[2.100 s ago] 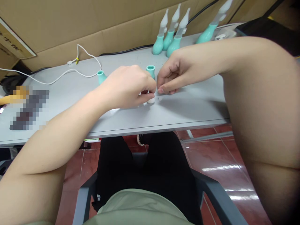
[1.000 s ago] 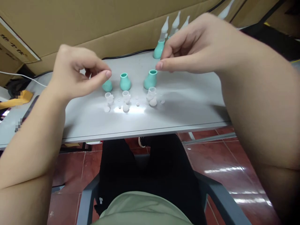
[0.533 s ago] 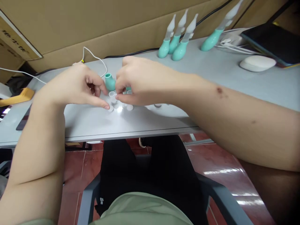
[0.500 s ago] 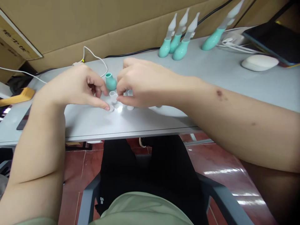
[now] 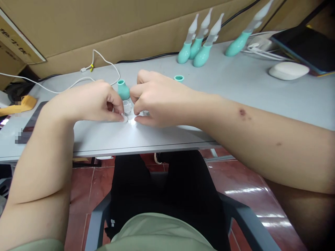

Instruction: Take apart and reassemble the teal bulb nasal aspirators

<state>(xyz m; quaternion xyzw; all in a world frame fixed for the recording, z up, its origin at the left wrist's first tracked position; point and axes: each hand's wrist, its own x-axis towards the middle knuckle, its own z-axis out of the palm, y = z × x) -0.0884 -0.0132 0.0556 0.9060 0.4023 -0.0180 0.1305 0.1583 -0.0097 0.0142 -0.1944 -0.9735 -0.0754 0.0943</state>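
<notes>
My left hand (image 5: pixel 101 103) pinches the edge of a small white disc (image 5: pixel 125 119) at the table surface. Just right of its fingers stands a small clear cup-like piece (image 5: pixel 127 106). My right hand (image 5: pixel 154 99) is over the table to the right of that piece, thumb and forefinger apart, with nothing visible between their tips. Another clear piece (image 5: pixel 144 113) shows partly behind its fingers. Between and behind the hands sits an open teal bulb (image 5: pixel 123 90). The rim of a second teal bulb (image 5: pixel 179 78) rises behind my right wrist.
Three assembled teal bulbs with clear tips (image 5: pixel 201 55) stand at the back, and another (image 5: pixel 238 43) is further right. A white mouse (image 5: pixel 289 70) and a dark device (image 5: pixel 309 48) lie at the right. A white cable (image 5: pixel 104 62) and a yellow tool (image 5: pixel 26 104) are at the left.
My left fingers have closed together on the white disc. My right hand has moved slightly down and away from the clear cup-like piece, its fingertips now apart. The second bulb's rim has come into view.
</notes>
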